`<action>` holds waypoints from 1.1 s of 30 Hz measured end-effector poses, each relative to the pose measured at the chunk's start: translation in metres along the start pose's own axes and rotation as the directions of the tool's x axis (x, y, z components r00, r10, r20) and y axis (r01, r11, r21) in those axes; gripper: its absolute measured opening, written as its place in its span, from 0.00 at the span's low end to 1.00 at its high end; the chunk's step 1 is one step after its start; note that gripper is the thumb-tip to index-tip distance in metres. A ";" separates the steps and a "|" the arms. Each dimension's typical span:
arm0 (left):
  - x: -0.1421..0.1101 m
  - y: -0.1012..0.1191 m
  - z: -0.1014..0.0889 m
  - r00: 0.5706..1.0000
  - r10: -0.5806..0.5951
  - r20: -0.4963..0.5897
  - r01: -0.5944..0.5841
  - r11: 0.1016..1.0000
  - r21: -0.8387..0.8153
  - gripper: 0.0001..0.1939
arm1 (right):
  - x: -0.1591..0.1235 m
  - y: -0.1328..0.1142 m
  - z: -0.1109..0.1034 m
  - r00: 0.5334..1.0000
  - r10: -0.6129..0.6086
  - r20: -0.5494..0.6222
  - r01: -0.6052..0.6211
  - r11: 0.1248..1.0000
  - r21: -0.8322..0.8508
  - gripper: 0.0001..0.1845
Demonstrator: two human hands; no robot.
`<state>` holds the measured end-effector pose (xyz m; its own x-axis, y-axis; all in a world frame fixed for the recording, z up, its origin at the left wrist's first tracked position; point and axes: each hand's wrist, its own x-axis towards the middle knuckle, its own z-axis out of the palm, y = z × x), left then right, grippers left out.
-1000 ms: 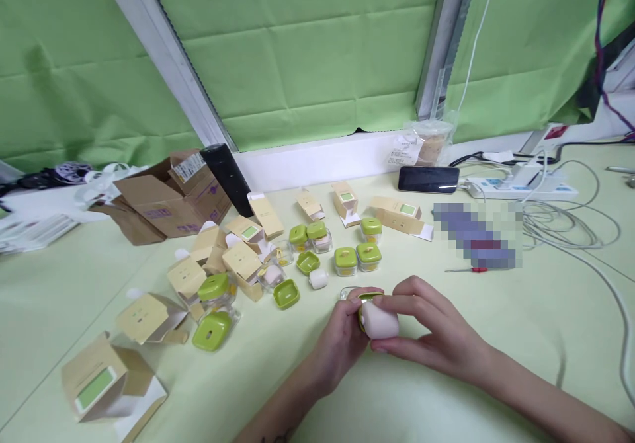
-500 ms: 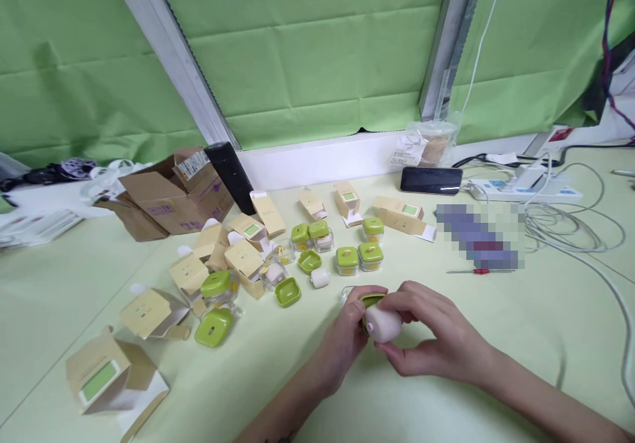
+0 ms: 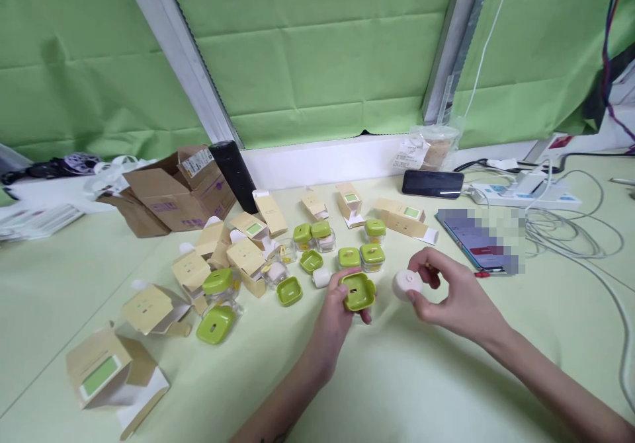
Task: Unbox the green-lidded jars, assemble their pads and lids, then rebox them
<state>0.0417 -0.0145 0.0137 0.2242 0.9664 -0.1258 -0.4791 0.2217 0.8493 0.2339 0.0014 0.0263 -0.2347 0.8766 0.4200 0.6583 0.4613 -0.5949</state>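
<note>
My left hand [image 3: 331, 317] grips a green square lid [image 3: 364, 291], its hollow side facing me and a small slot showing inside. Some clear plastic shows just under that lid, partly hidden by my fingers. To the right, my right hand [image 3: 456, 301] pinches a pale pink rounded piece [image 3: 407, 285] with a small knob on its face, held apart from the lid. Beyond my left hand lie a white cylindrical piece [image 3: 321, 278], a loose green lid [image 3: 289, 291] and another green lid [image 3: 311, 261]. Several clear jars with green lids [image 3: 372, 254] stand behind.
Opened small cartons [image 3: 149, 311] spread over the left and back of the table. A brown cardboard box [image 3: 173, 198] and a black cylinder [image 3: 233, 177] stand behind them. At right are a phone [image 3: 432, 184], a partly blurred device [image 3: 461, 235], a power strip [image 3: 530, 192] and tangled cables [image 3: 570, 225].
The pale pink piece has come away from the green lid and moved right with my right hand. My left hand has turned the lid so its inside shows.
</note>
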 end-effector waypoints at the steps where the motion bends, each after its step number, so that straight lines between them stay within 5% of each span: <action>1: -0.001 0.003 0.002 1.000 0.003 -0.011 -0.003 1.000 -0.020 0.17 | 0.001 0.001 0.003 0.999 -0.018 0.046 0.021 0.996 -0.083 0.09; 4: -0.003 0.009 0.006 1.000 -0.012 0.013 0.013 0.997 -0.077 0.16 | 0.001 0.002 0.016 0.971 -0.084 0.224 0.151 0.942 -0.301 0.07; 7: -0.002 0.008 0.006 0.999 -0.033 0.044 0.038 0.992 -0.123 0.16 | 0.000 0.001 0.024 0.936 -0.137 0.323 0.235 0.929 -0.287 0.07; 12: 0.000 0.004 0.003 0.997 -0.048 0.064 0.056 0.988 -0.142 0.15 | -0.003 -0.001 0.016 0.966 -0.056 0.254 0.019 0.989 0.145 0.15; 15: 0.000 0.002 0.004 0.995 -0.063 0.081 0.074 0.987 -0.142 0.14 | -0.003 -0.004 0.010 0.992 0.056 0.117 -0.102 0.892 0.440 0.06; 17: 0.000 0.001 0.005 0.992 -0.071 0.104 0.086 0.984 -0.155 0.12 | -0.003 -0.008 0.008 0.997 0.037 0.065 -0.065 0.855 0.514 0.04; 24: -0.003 -0.006 0.005 0.983 -0.080 0.162 0.092 0.994 -0.064 0.08 | -0.005 -0.013 0.012 0.968 -0.251 0.012 0.240 0.941 0.239 0.09; 27: -0.005 -0.006 0.006 0.988 -0.086 0.125 0.087 0.996 -0.003 0.10 | -0.006 -0.009 0.015 0.914 -0.406 0.023 0.405 0.914 0.037 0.08; 33: -0.004 -0.005 0.006 0.987 -0.125 0.098 0.135 0.985 -0.104 0.11 | -0.008 -0.006 0.017 0.868 -0.495 0.025 0.490 0.849 -0.199 0.10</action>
<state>0.0487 -0.0201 0.0132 0.3644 0.9137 -0.1800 -0.5301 0.3624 0.7666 0.2193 -0.0059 0.0150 -0.5479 0.5361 0.6422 0.5859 0.7938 -0.1629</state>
